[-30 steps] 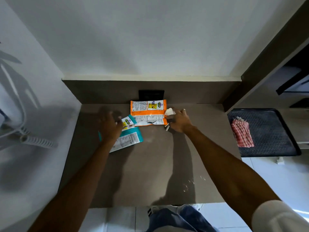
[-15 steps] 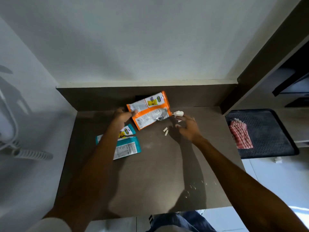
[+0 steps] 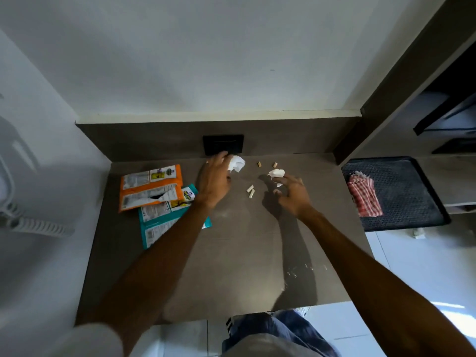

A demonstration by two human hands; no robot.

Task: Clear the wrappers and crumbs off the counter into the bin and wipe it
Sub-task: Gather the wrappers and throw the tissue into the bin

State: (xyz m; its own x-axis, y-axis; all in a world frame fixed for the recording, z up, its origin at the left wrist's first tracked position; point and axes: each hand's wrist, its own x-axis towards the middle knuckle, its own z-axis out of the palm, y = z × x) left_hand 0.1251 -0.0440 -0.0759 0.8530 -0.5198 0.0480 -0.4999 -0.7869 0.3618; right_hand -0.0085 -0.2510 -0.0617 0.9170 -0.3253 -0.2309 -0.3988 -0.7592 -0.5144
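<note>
On the brown counter [image 3: 231, 253] an orange wrapper [image 3: 150, 186] lies at the left, overlapping teal wrappers [image 3: 164, 217] that my left forearm partly hides. My left hand [image 3: 215, 180] reaches to the back edge, fingers spread and touching a crumpled white tissue [image 3: 237, 163]. My right hand [image 3: 293, 193] hovers to its right and pinches a small white paper wad [image 3: 277, 173] at its fingertips. Pale crumb pieces [image 3: 250, 191] lie between the hands. Two more crumb bits [image 3: 259, 164] sit near the back, and fine crumbs [image 3: 304, 269] are scattered near the front edge.
A black socket plate [image 3: 222, 144] is set in the backsplash behind my left hand. To the right, past the counter edge, a red checked cloth [image 3: 363, 197] lies on a black mat [image 3: 401, 202]. A white coiled hose [image 3: 38, 226] hangs at the left wall.
My left hand let go of the orange wrapper, which now lies at the left over the teal ones, and moved right to the tissue. My right hand kept the paper wad.
</note>
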